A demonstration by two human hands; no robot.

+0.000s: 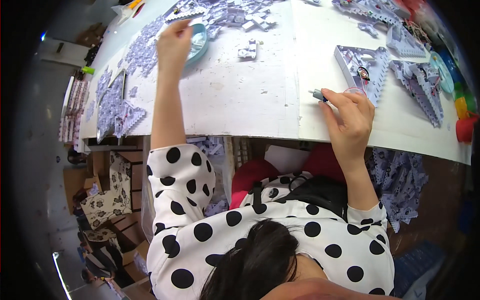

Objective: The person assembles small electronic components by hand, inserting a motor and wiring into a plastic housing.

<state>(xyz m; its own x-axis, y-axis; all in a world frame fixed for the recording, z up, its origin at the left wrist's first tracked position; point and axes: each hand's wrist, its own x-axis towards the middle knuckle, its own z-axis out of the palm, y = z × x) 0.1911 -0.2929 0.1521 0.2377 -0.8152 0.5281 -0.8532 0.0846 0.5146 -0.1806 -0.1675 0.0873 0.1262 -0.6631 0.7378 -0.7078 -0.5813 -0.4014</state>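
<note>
Between the thumb and fingertips of my right hand [352, 114] is a small grey motor [318, 94], its thin shaft pointing left. Red and white wires run from it toward a grey-white toothed plastic housing [345, 61], which lies open just beyond that hand. My left hand [173, 44] hovers at the left edge of a teal bowl [203, 51] containing small clear or whitish pieces. Its fingers are pinched together, and whatever is in them is hidden. A small pale plastic part [248, 49] lies alone on the table between my hands.
Loose pale plastic parts [142, 47] spread across the back left of the white table [240, 100]. A filled tray [107, 107] stands at the left edge. More wired housings [420, 82] and a red container [465, 130] are at the right. Bags of parts [397, 185] sit below.
</note>
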